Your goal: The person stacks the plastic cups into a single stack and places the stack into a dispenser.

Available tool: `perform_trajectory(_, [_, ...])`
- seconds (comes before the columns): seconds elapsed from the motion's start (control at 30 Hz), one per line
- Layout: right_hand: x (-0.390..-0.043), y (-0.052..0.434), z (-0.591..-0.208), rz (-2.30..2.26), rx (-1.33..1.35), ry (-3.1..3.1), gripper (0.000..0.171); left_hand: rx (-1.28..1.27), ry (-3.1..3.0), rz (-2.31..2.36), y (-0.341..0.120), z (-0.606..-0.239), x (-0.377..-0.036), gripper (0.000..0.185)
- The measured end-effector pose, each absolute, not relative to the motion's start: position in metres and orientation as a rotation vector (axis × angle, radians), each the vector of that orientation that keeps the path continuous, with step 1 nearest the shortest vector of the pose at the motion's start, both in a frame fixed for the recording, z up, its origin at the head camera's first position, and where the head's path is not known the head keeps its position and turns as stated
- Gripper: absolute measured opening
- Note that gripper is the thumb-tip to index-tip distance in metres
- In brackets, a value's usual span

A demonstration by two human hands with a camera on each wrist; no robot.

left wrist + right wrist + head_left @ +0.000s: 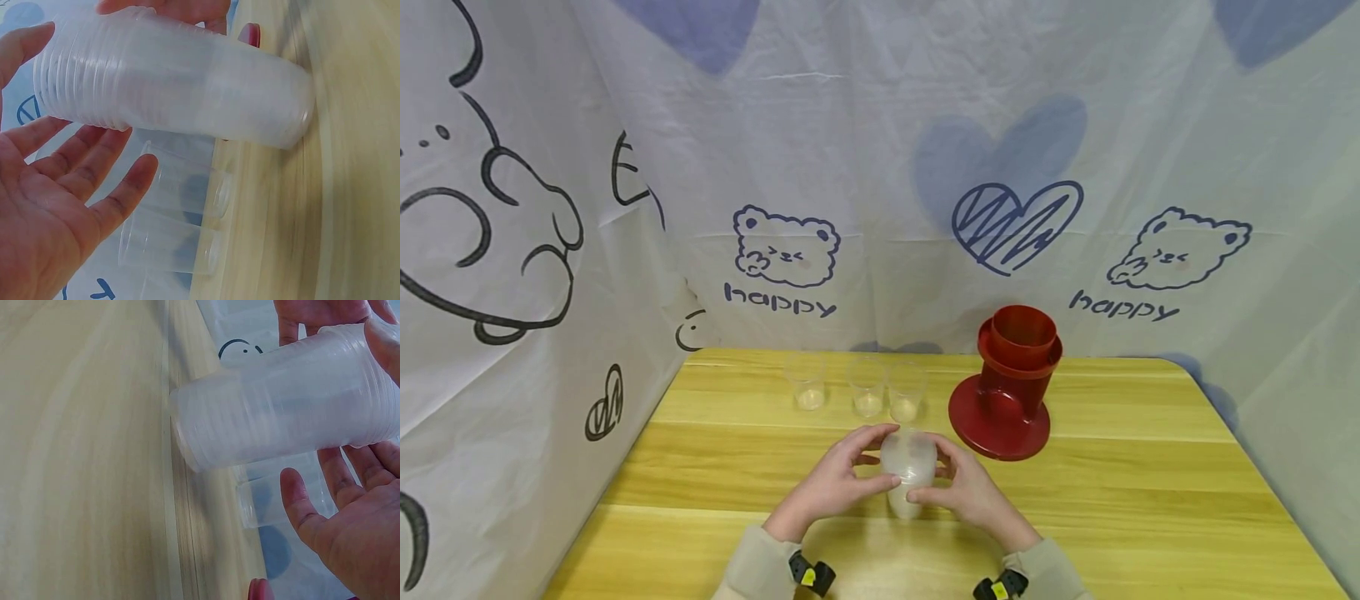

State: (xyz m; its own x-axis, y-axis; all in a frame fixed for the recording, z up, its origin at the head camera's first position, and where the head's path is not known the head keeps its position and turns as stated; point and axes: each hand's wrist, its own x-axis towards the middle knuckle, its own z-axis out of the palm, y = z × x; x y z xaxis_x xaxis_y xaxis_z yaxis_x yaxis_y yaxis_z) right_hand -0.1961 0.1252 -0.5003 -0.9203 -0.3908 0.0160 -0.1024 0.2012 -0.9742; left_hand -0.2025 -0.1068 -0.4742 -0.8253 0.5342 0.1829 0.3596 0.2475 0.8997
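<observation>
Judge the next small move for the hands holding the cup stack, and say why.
Probably peel one cup off the stack of cups, held between left hand and right hand, and stand it beside the three single cups; space remains near the red stand.

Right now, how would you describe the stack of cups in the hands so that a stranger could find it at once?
On the wooden table, look in front of the red stand and the row of three single clear cups. Between the left hand and right hand is the stack of clear plastic cups. Unlike its neighbours, it is many nested cups, cloudy white, held off the table.
</observation>
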Motion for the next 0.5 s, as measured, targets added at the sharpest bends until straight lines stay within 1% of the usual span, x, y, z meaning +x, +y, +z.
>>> perform_trajectory(0.5, [-0.1910,0.1241,-0.5035,-1.847,-0.509,2.264,0.080,0.719,2.248,1.766,-0.1003,-0.4779,-0.1959,0.064])
